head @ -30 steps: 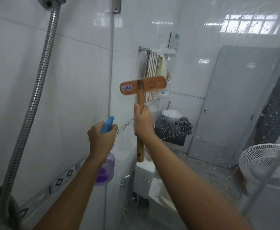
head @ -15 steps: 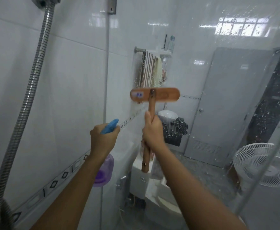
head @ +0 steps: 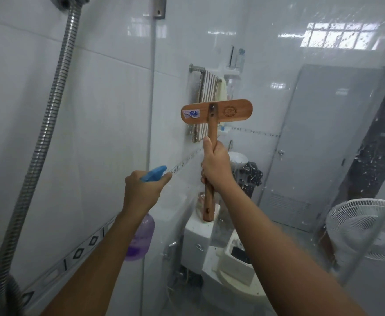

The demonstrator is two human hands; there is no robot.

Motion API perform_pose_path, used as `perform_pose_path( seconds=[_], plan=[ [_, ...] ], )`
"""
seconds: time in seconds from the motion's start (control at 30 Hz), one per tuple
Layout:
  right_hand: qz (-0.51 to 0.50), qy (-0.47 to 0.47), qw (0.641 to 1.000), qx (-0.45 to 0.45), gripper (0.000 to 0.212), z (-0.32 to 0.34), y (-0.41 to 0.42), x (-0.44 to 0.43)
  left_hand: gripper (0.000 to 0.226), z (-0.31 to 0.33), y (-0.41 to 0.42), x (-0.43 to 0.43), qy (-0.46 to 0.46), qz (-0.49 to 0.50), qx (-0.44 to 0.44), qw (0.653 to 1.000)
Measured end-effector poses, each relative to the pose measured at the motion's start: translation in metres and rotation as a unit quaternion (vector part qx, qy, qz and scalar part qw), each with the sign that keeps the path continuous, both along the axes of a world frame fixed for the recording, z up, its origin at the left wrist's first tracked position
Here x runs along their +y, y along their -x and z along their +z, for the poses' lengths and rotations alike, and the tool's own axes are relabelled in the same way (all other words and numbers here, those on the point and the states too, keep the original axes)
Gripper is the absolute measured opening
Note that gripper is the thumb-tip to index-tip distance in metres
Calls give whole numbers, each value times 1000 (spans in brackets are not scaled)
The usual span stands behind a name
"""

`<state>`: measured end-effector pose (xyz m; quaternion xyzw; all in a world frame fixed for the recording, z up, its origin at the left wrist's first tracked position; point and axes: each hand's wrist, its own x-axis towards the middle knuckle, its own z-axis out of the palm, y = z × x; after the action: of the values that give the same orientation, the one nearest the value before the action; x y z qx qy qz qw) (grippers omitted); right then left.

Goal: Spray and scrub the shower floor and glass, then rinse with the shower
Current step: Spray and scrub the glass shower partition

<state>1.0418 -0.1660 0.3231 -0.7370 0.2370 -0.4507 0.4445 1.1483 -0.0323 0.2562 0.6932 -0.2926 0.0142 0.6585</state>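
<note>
A white tiled wall (head: 100,110) fills the left half of the view, with a thin band of diamond-patterned trim running across it low down. A glass panel (head: 266,65) covers the right half, flecked with water drops and reflecting a bright window near the top. Through the glass a grey door (head: 319,133) shows, out of focus.

A ribbed metal hose (head: 48,124) hangs down the wall on the far left, curving toward the lower corner. A white fan (head: 365,229) stands low on the right, behind the glass. A white toilet (head: 196,236) sits low in the middle, also behind the glass. Above it a striped towel (head: 207,87) hangs from a wall rail.

Two bare forearms reach up from the bottom edge. The right hand (head: 216,165) is wrapped tightly round the handle of a wooden brush (head: 216,111), about midway along it. The brush stands upright in front of the glass, in the middle of the view, its long flat head crosswise at the top and its smooth back facing the camera. Whether the bristles touch the glass cannot be told.

The left hand (head: 141,190) grips the neck of a spray bottle (head: 141,238), just left of the brush. Its blue nozzle pokes out above the fingers, pointing right toward the glass, and its purple body hangs below the wrist.
</note>
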Motion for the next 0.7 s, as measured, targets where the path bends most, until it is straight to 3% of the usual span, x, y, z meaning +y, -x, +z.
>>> perform_pose_path(
  seconds=[0.17, 0.37, 0.43, 0.53, 0.7],
  plan=[
    [-18, 17, 999, 42, 35, -78, -21, 12, 23, -2, 2, 5, 13, 39, -72, 997],
    [8, -109, 986, 127, 21, -198, 8, 45, 22, -12, -2, 6, 24, 46, -88, 995],
    [2, -105, 988, 113, 22, -188, 8, 40, 22, -14, -5, 3, 20, 46, -90, 995],
    [-17, -52, 997, 46, 42, -135, -2, 27, 22, -16, -4, -6, 24, 45, -92, 994],
    [-38, 5, 999, -16, 45, -40, 8, -7, 18, -7, 14, -20, 39, 20, -88, 995]
  ],
)
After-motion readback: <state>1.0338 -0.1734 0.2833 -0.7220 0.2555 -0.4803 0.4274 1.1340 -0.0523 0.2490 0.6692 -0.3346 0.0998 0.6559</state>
